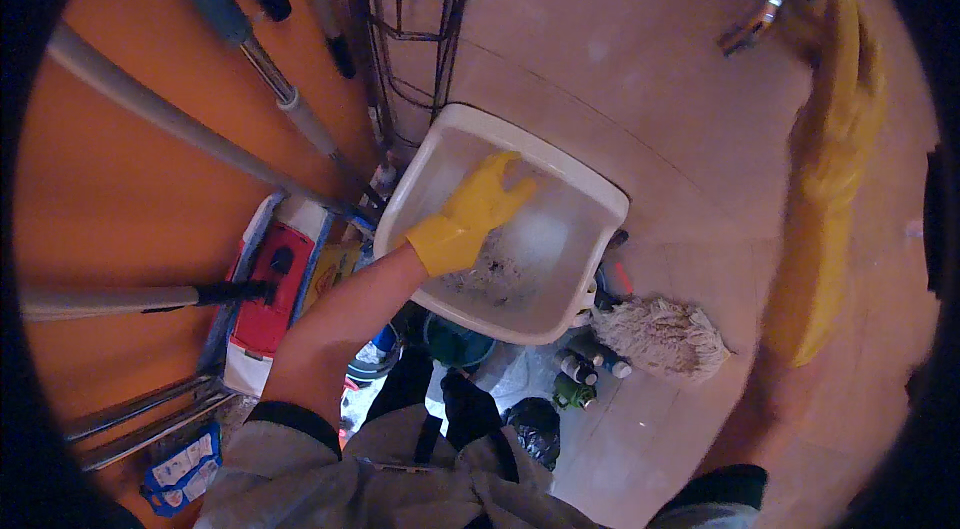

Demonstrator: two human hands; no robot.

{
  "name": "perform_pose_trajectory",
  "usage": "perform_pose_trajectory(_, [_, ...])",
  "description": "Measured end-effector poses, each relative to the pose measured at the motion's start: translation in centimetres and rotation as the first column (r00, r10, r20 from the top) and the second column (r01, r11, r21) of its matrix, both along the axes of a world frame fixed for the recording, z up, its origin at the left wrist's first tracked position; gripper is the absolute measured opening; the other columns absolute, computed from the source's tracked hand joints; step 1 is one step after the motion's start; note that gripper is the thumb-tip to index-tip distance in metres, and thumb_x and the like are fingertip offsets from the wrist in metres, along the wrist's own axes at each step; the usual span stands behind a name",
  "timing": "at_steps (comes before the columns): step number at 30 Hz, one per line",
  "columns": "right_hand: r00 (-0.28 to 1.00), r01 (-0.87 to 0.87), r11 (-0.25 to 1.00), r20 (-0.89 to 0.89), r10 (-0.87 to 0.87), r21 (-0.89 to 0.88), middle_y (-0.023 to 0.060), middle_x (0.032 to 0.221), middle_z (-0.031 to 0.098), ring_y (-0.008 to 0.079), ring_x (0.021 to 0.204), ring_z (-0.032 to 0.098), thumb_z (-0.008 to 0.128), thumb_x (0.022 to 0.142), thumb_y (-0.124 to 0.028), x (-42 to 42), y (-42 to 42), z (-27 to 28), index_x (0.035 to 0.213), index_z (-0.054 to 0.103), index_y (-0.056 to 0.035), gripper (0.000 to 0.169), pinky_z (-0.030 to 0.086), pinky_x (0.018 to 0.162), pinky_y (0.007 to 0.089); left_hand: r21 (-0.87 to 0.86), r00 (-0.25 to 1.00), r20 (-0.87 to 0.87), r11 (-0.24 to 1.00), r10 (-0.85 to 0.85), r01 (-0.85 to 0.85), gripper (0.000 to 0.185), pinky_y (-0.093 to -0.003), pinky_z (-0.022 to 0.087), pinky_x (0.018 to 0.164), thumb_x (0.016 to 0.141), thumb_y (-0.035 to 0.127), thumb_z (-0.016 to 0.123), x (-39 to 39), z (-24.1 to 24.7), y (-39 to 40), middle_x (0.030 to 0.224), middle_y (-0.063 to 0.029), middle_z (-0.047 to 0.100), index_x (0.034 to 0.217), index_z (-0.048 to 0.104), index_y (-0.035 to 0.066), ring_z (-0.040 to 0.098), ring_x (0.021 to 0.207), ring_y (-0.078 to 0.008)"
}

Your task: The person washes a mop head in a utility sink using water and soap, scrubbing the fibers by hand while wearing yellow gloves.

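Observation:
A cream utility sink (555, 259) with dark specks of dirt in its bottom lies before me. My left hand (484, 203), in a yellow rubber glove, is over the inside of the sink with thumb and fingers apart and nothing in them. Raised at the upper right is my right hand (847, 79), in a long yellow rubber glove, its fingertips at a shiny metal fixture (772, 8), possibly a faucet. Blur hides whether those fingers grip it.
A mop head (660, 338) lies right of the sink, near several bottles (577, 368) and a black plastic bag (534, 428). Long handles (172, 124) lean along the orange wall at left, beside a red and white mop-like tool (274, 289). A wire rack (412, 4) stands behind the sink.

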State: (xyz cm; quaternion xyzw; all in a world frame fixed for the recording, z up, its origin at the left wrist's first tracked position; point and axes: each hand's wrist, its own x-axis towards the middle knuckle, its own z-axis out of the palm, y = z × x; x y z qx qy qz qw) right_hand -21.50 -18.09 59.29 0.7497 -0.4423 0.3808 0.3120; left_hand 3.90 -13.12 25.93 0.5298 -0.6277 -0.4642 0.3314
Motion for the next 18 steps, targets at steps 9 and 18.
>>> perform_pose_trajectory(9, [0.951, -0.105, 0.269, 0.175, -0.253, 0.957, 0.0163, 0.14, 0.063, 0.0281, 0.132, 0.059, 0.079, 0.092, -0.037, 2.8, 5.8, -47.0, 0.147, 0.055, -0.0047, 0.069, 0.05, 0.107, 0.0431, 0.021, 0.945, 0.32, 0.998, -0.063, 0.06, 0.075, -0.048, 0.044, 0.113, 0.089, 0.047, 0.074, 0.5, -18.1, -3.6, 0.141, -0.0285, 0.06, 0.144, 0.057, 0.0, 0.057, 0.131, -0.0445])
perform_pose_trajectory(18, [0.957, 0.262, -0.113, -0.273, -0.1, 0.959, 0.0264, 0.146, 0.057, 0.0415, 0.137, 0.053, 0.076, 0.088, -0.053, 4.6, 1.8, -66.9, 0.149, 0.05, -0.002, 0.083, 0.046, 0.112, 0.0469, 0.078, 0.845, 0.486, 0.974, -0.222, 0.211, 0.077, -0.0484, 0.041, 0.115, 0.089, 0.045, 0.073, 0.4, -28.9, -4.0, 0.147, -0.026, 0.056, 0.146, 0.053, -0.003, 0.051, 0.14, -0.0403])
